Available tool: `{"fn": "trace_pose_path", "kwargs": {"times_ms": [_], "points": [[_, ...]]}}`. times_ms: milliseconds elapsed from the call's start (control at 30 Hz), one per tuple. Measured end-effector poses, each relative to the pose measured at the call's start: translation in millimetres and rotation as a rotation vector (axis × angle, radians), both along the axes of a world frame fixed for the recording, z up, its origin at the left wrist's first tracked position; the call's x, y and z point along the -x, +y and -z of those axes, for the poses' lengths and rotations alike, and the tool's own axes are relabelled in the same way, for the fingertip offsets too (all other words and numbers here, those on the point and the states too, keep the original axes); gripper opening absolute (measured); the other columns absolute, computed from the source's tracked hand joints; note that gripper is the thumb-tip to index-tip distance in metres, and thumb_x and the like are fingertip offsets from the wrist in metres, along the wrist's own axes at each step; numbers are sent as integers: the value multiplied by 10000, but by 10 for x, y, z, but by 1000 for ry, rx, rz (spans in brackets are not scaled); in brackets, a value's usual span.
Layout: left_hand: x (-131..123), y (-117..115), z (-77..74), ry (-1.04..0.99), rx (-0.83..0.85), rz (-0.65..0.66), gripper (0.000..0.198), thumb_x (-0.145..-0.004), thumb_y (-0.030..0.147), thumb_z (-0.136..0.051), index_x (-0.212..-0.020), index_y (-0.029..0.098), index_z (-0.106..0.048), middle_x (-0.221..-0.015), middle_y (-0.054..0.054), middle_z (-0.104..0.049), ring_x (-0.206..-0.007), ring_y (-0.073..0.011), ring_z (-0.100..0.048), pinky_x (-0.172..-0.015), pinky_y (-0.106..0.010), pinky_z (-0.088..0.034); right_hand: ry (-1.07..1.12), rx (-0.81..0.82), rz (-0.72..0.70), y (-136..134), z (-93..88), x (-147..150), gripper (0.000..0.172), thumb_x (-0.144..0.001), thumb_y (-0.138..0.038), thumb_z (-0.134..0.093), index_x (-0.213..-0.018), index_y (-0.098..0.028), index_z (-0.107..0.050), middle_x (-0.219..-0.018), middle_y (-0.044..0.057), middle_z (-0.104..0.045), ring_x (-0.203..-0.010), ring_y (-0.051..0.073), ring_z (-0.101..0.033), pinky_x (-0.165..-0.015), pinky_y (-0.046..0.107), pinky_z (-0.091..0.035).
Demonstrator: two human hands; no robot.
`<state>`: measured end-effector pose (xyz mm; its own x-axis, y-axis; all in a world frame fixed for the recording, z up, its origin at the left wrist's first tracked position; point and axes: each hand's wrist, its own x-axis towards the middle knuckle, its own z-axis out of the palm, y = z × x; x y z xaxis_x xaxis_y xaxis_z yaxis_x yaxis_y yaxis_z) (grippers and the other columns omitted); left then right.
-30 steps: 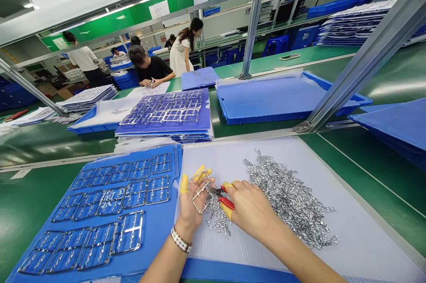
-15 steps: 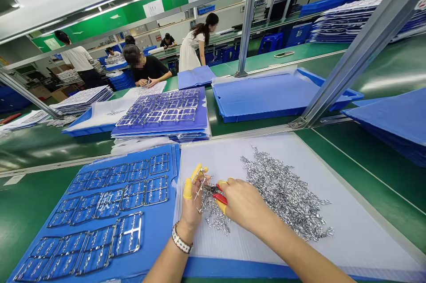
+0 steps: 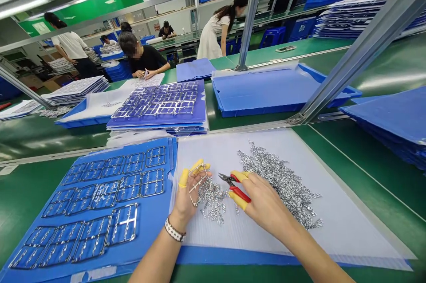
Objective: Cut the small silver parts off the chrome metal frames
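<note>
My left hand point(image 3: 187, 196), with yellow finger cots, pinches a small chrome-plated frame point(image 3: 197, 184) over a white sheet point(image 3: 233, 234). My right hand point(image 3: 262, 203), also in yellow cots, grips red-handled cutters point(image 3: 234, 184) whose jaws point left, a short gap from the frame. A small heap of cut shiny parts point(image 3: 211, 205) lies below the hands. A larger pile of such parts point(image 3: 282, 185) spreads to the right. On the left, a blue sheet point(image 3: 153, 229) carries several uncut plated frames point(image 3: 103, 194).
Behind lies a stack of blue sheets with frames point(image 3: 163, 105), a blue tray point(image 3: 279, 92) and slanted metal posts point(image 3: 359, 48). Other people work across the green bench point(image 3: 33, 185); one seated person point(image 3: 141, 56) faces me.
The cutters have drawn back to the right, away from the frame they were touching. The view has shifted slightly, and the standing person in white has moved right.
</note>
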<state>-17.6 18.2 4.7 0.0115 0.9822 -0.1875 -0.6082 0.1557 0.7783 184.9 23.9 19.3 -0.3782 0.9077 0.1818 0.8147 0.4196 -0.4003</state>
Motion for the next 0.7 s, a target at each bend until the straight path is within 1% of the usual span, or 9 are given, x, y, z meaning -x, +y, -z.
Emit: {"fn": "trace_pose_path", "kwargs": {"times_ms": [67,133,200,267,333,433,500,600,700], "points": [[41,-14,-36,38,-27,20,611,-863,605,-424,-1232,152,-607,-1195,-136,-641,-1086,-282,-593,-1041,-443,-344,89,1,-9,-42,84,-87,359,-861,-346,-526,-1191,-207,-546,-1041,101,-645,-941,261,-606,-807,418,-492],[117,-49,-81,76,-72,12,609,-869,602,-416,-1243,158,-601,-1201,-132,-638,-1093,-284,-586,-1053,-458,-331,135,53,-20,-73,137,-119,318,-883,-311,-479,-1180,-215,-542,-1027,90,-649,-916,241,-617,-786,393,-498],[223,-122,-126,121,-116,15,613,-886,597,-376,-1257,160,-591,-1203,-132,-635,-1097,-286,-581,-1062,-473,-322,145,121,-24,-80,155,-84,286,-889,-276,-448,-1146,-212,-555,-1004,83,-657,-890,227,-627,-761,366,-499],[343,-246,-162,206,-157,51,620,-909,590,-309,-1293,175,-562,-1233,-130,-615,-1111,-290,-570,-1057,-491,-331,120,175,-24,-64,150,5,259,-867,-258,-467,-1097,-205,-575,-983,78,-667,-874,228,-633,-747,354,-492],[452,-417,-186,418,-211,113,593,-927,561,-290,-1348,204,-506,-1294,-125,-570,-1148,-293,-542,-1059,-503,-332,81,215,-29,-32,138,120,238,-834,-241,-499,-1050,-203,-592,-959,69,-676,-863,232,-638,-742,348,-481],[537,-703,-185,951,-338,204,544,-922,471,-413,-1419,250,-403,-1387,-114,-477,-1256,-300,-436,-1095,-505,-282,66,255,-34,16,137,255,225,-812,-238,-503,-1014,-207,-599,-918,53,-684,-836,223,-645,-712,327,-469],[522,-863,-154,1252,-443,271,612,-891,415,-507,-1454,255,-330,-1399,-123,-446,-1286,-305,-384,-1096,-512,-274,97,264,-22,37,153,283,240,-815,-270,-494,-1026,-212,-593,-905,43,-687,-824,215,-648,-693,316,-467],[438,-1014,-93,1479,-587,370,708,-848,404,-569,-1469,219,-284,-1353,-153,-462,-1226,-315,-413,-1048,-542,-322,141,261,6,43,180,235,290,-820,-339,-487,-1062,-213,-584,-924,45,-692,-841,216,-649,-697,317,-474],[404,-1088,-95,1554,-682,426,721,-826,430,-579,-1454,199,-310,-1330,-162,-478,-1183,-327,-434,-1016,-564,-344,164,252,28,7,189,141,314,-814,-376,-493,-1067,-216,-589,-952,54,-694,-867,219,-648,-716,325,-482]]}}
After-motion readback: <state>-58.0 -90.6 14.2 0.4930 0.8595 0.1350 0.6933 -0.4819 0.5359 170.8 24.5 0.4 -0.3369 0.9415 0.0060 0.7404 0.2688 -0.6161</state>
